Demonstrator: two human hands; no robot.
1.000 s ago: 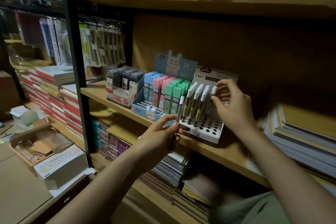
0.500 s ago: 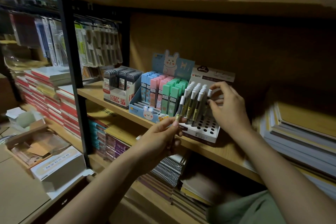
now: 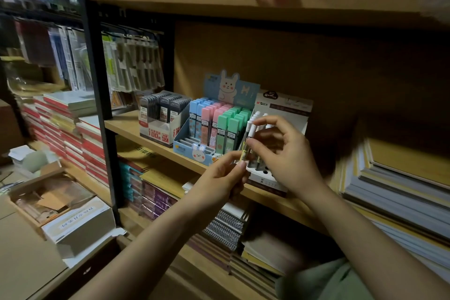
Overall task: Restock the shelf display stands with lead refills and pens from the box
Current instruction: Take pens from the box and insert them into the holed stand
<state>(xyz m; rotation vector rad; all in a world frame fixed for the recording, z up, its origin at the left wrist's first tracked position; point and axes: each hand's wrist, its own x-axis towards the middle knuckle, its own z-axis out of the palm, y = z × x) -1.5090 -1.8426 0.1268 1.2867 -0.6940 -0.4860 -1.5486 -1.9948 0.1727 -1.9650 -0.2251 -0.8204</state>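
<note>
- a wooden shelf point(image 3: 126, 126) on a dark metal upright point(image 3: 97, 95) is seen in a dim stockroom; hanging blister packs point(image 3: 131, 66) are seen at far left, stacked notebooks point(image 3: 399, 187) at right.
- three display stands are set side by side on the shelf: a grey refill box point(image 3: 158, 126) marked "100" and "hb 0.7", a rabbit-printed stand point(image 3: 192, 148) with blue, pink and green lead refills point(image 3: 214, 122), and a white perforated stand point(image 3: 265, 178) with white-capped pens point(image 3: 258, 117).
- one pen point(image 3: 247, 146), labelled "hb", is held just in front of the white stand.
- the left hand point(image 3: 219, 178) is pinched on the pen's lower end; the right hand point(image 3: 285, 153) is pinched on its middle, remaining fingers spread.
- an open cardboard box point(image 3: 48, 200) is seen at near left, below the shelf.
</note>
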